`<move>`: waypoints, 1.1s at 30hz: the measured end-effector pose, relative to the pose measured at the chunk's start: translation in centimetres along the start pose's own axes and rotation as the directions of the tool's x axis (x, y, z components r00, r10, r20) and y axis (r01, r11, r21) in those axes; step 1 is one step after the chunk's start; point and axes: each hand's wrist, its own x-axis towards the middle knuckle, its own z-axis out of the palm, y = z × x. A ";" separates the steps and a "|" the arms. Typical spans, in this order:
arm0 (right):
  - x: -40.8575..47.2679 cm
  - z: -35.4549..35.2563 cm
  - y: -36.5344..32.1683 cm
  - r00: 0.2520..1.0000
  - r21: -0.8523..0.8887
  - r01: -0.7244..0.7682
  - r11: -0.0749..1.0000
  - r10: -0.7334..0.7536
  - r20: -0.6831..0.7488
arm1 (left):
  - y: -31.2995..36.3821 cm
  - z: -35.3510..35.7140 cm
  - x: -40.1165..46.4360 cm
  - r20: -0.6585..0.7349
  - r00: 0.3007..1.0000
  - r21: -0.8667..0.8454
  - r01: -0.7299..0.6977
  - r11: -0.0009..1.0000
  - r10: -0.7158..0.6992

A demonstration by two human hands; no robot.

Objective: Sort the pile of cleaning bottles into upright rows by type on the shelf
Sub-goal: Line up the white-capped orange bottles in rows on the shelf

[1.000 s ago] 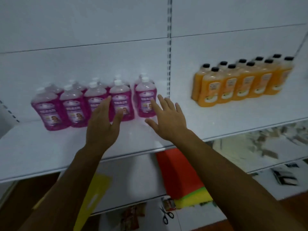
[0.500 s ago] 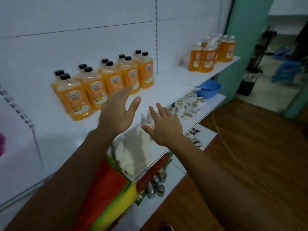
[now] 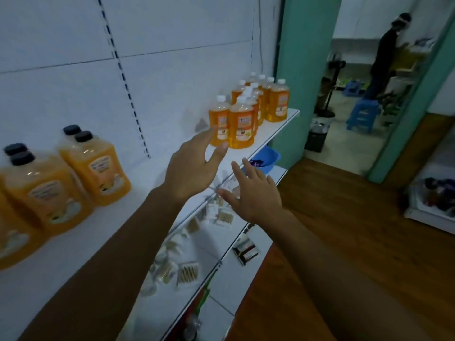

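A cluster of orange bottles with white caps (image 3: pixel 242 121) stands upright at the far right end of the white shelf (image 3: pixel 152 168). Orange bottles with black caps (image 3: pixel 93 163) stand upright in rows at the left. My left hand (image 3: pixel 192 166) hovers over the shelf with fingers spread, its fingertips just short of the white-capped bottles, holding nothing. My right hand (image 3: pixel 253 195) is stretched out in front of the shelf edge, fingers spread and empty.
A lower shelf (image 3: pixel 209 237) carries several small packets, and a blue basin (image 3: pixel 264 159) sits at its far end. A green pillar (image 3: pixel 305 70) borders the shelf on the right. Beyond the doorway stand a person (image 3: pixel 386 55) and a blue stool (image 3: pixel 363 114).
My view has swung right along the shelf: the pink bottles are out of sight and the white-capped orange bottles are close. Both hands stay open and have moved toward that group.
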 end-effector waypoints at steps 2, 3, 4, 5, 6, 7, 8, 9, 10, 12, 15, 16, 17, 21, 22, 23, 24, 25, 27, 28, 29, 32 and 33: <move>3.0 0.3 2.8 1.000 0.017 0.001 1.000 -0.002 0.014 | 0.0 2.3 3.1 0.009 1.000 0.018 0.030 0.999 -0.030; 4.5 0.5 4.2 1.000 0.025 0.007 1.000 -0.007 0.018 | -0.2 3.4 4.5 0.008 0.999 0.022 0.041 0.999 -0.041; 6.1 0.7 5.5 1.000 0.031 0.017 0.999 -0.018 0.013 | -0.4 4.6 5.6 0.005 0.999 0.020 0.047 0.999 -0.047; 7.5 0.9 6.7 0.999 0.039 0.034 0.999 -0.034 0.001 | -0.6 5.7 6.6 -0.001 0.998 0.021 0.058 0.998 -0.058; 9.0 0.9 7.9 0.998 0.054 0.055 0.997 -0.054 -0.020 | -0.8 6.8 7.6 -0.011 0.997 0.031 0.080 0.996 -0.080; 10.5 0.7 8.9 0.996 0.075 0.076 0.994 -0.073 -0.047 | -0.8 7.7 8.6 -0.018 0.992 0.045 0.124 0.991 -0.123; 12.0 0.3 9.8 0.992 0.091 0.102 0.991 -0.095 -0.077 | -0.8 8.4 9.5 -0.022 0.984 0.055 0.179 0.982 -0.178; 13.3 -0.3 10.5 0.986 0.103 0.138 0.985 -0.127 -0.108 | -0.7 9.0 10.4 -0.024 0.973 0.058 0.230 0.972 -0.229; 14.5 -0.9 11.0 0.976 0.111 0.182 0.977 -0.166 -0.139 | -0.7 9.6 11.2 -0.025 0.963 0.051 0.269 0.962 -0.268; 17.0 -2.1 11.7 0.950 0.127 0.266 0.955 -0.238 -0.205 | -1.0 10.3 12.7 -0.049 0.945 0.020 0.324 0.946 -0.323; 20.4 -3.5 11.6 0.907 0.169 0.359 0.918 -0.300 -0.296 | -2.3 11.2 14.8 -0.084 0.907 -0.010 0.413 0.911 -0.413; 21.4 -3.8 11.5 0.895 0.164 0.383 0.909 -0.321 -0.311 | -2.9 11.4 15.4 -0.091 0.896 -0.010 0.436 0.900 -0.435; 22.5 -4.0 11.2 0.883 0.145 0.406 0.902 -0.347 -0.316 | -3.3 11.6 15.9 -0.098 0.888 -0.009 0.450 0.893 -0.449; 26.6 -5.4 9.7 0.841 0.040 0.479 0.877 -0.446 -0.306 | -5.7 11.9 18.0 -0.122 0.877 0.004 0.468 0.884 -0.464; 27.5 -5.7 9.1 0.837 0.023 0.490 0.872 -0.462 -0.293 | -6.3 11.9 18.5 -0.127 0.877 0.001 0.467 0.884 -0.463; 28.4 -6.0 8.4 0.838 0.007 0.497 0.868 -0.478 -0.265 | -7.0 11.8 19.0 -0.128 0.875 -0.008 0.470 0.882 -0.467; 29.2 -6.2 7.7 0.843 -0.016 0.501 0.865 -0.491 -0.220 | -7.7 11.8 19.4 -0.123 0.872 -0.026 0.475 0.879 -0.475; 30.0 -6.3 7.1 0.848 -0.047 0.502 0.863 -0.503 -0.166 | -8.3 11.8 19.9 -0.111 0.868 -0.049 0.482 0.875 -0.484; 31.8 -6.4 6.1 0.857 -0.125 0.505 0.854 -0.513 -0.046 | -9.8 12.2 20.7 -0.056 0.863 -0.105 0.496 0.862 -0.503; 32.7 -6.4 5.7 0.861 -0.151 0.504 0.850 -0.508 0.019 | -10.5 12.5 21.0 -0.019 0.864 -0.141 0.497 0.857 -0.504; 33.4 -6.3 5.5 0.863 -0.162 0.505 0.848 -0.498 0.085 | -11.0 13.0 21.2 0.016 0.867 -0.175 0.493 0.852 -0.499; 35.0 -6.1 4.7 0.859 -0.160 0.502 0.850 -0.468 0.209 | -12.1 14.4 21.8 0.066 0.880 -0.240 0.472 0.848 -0.471; 35.4 -6.0 4.4 0.852 -0.158 0.510 0.845 -0.472 0.224 | -12.3 14.7 21.9 0.071 0.881 -0.235 0.471 0.850 -0.468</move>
